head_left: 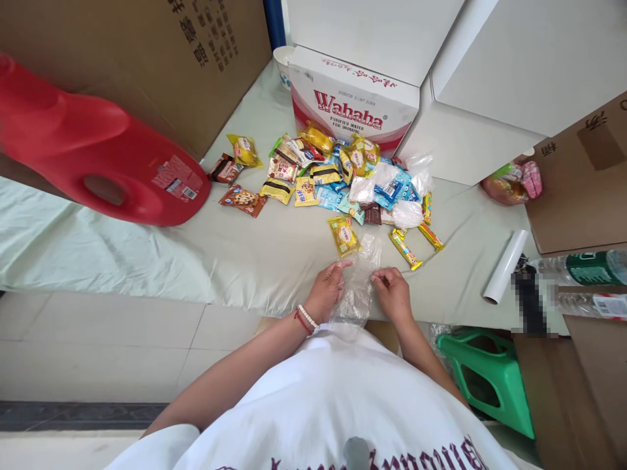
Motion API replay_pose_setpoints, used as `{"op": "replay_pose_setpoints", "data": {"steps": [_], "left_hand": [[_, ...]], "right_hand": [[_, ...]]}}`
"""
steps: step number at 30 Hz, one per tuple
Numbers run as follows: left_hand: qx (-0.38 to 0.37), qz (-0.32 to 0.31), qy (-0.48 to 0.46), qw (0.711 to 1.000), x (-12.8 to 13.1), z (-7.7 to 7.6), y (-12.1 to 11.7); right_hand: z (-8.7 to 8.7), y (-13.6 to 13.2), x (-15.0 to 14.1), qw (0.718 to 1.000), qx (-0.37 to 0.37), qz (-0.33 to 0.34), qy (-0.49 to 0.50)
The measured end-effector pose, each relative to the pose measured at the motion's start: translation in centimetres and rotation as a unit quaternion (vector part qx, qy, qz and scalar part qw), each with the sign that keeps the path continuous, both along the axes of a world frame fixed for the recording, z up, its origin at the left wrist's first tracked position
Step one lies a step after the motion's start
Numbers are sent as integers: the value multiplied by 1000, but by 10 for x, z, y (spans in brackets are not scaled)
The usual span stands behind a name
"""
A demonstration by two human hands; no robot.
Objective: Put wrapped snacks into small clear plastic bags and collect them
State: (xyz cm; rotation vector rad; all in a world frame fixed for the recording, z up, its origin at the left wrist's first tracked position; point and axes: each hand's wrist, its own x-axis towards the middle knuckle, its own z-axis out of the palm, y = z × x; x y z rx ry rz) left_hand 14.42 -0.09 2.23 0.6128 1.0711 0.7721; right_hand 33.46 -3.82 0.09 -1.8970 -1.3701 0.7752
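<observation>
A clear plastic bag (360,284) hangs over the table's front edge, between my two hands. My left hand (329,287), with bracelets at the wrist, is closed at the bag's left side. On the opposite side, my right hand (392,292) pinches the bag's edge between thumb and fingers. Just beyond the bag lies a yellow snack packet (343,235). Two slim yellow snack bars (405,249) rest to the right of it. Behind these is a pile of wrapped snacks (326,173) in yellow, blue, brown and white, with crumpled clear bags (409,212) among them.
A Wahaba water carton (353,104) stands behind the snacks. At left is a big red jug (112,163) by a brown box (147,59). To the right are a white roll (504,267), plastic bottles (588,268) and a green stool (490,378) below.
</observation>
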Motion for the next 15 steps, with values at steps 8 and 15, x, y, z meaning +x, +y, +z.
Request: {"op": "replay_pose_setpoints", "data": {"steps": [8, 15], "left_hand": [[-4, 6, 25, 1000, -7, -6, 2], [-10, 7, 37, 999, -2, -4, 2]], "right_hand": [[10, -3, 17, 999, -2, -23, 26], [6, 4, -8, 993, 6, 55, -104]]}}
